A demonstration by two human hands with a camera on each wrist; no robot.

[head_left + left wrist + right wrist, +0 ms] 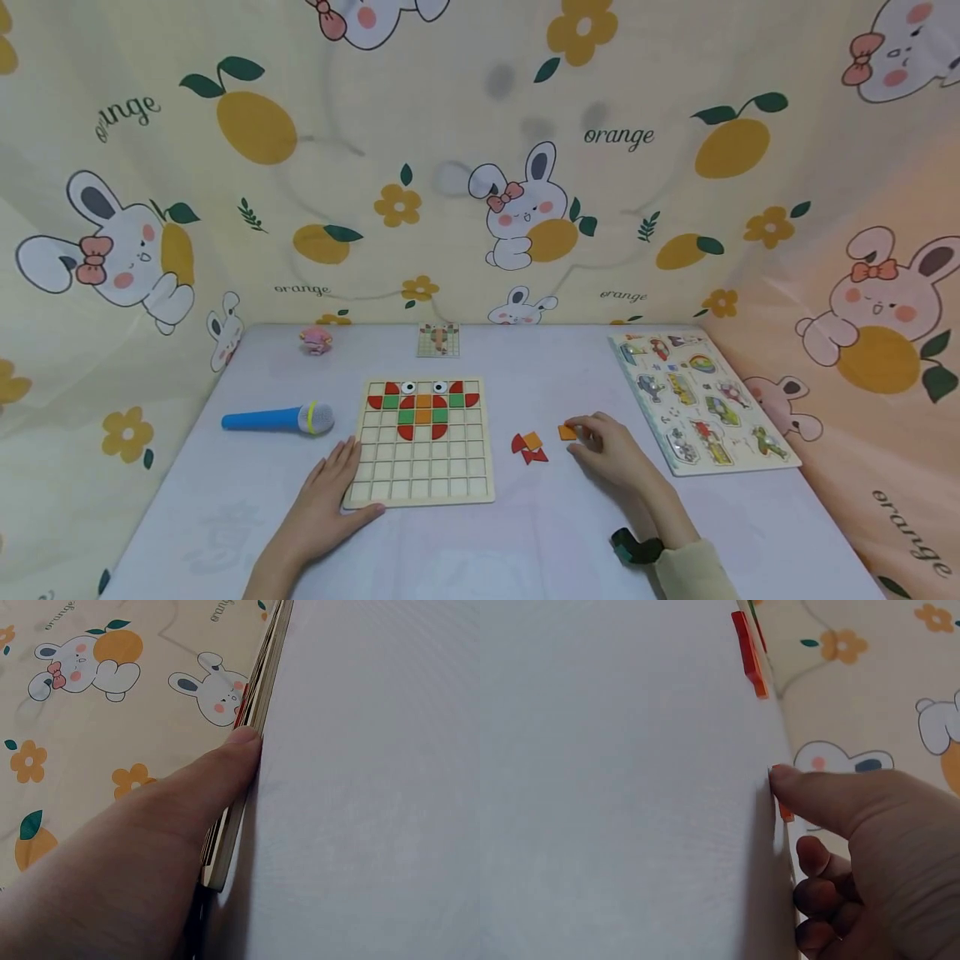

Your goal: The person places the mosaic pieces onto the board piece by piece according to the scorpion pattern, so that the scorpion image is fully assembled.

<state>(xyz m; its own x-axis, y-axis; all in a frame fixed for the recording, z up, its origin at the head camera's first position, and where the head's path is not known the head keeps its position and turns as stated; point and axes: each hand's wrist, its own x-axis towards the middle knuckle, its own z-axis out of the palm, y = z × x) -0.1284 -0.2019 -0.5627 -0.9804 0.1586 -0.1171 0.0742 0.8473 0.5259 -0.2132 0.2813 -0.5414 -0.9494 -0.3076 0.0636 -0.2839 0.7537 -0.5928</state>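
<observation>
In the head view, a wooden grid board (416, 487) lies flat, its upper rows filled with red, green and orange tiles (423, 408) and two round eye pieces. My left hand (322, 504) rests along the board's left side with fingers straight and thumb at the near corner. The left wrist view shows that thumb (217, 776) touching the board's edge (217, 862). Right of the board, my right hand (611, 450) pinches an orange square tile (567, 432) at the table surface. Beside it lies a small group of loose red and orange tiles (531, 448).
A blue toy microphone (270, 419) lies to the left. Farther back are a pink toy (317, 340) and a small pattern card (438, 341). At the right lies a picture puzzle board (705, 404). A printed cloth (450, 233) stands behind the white table (480, 554).
</observation>
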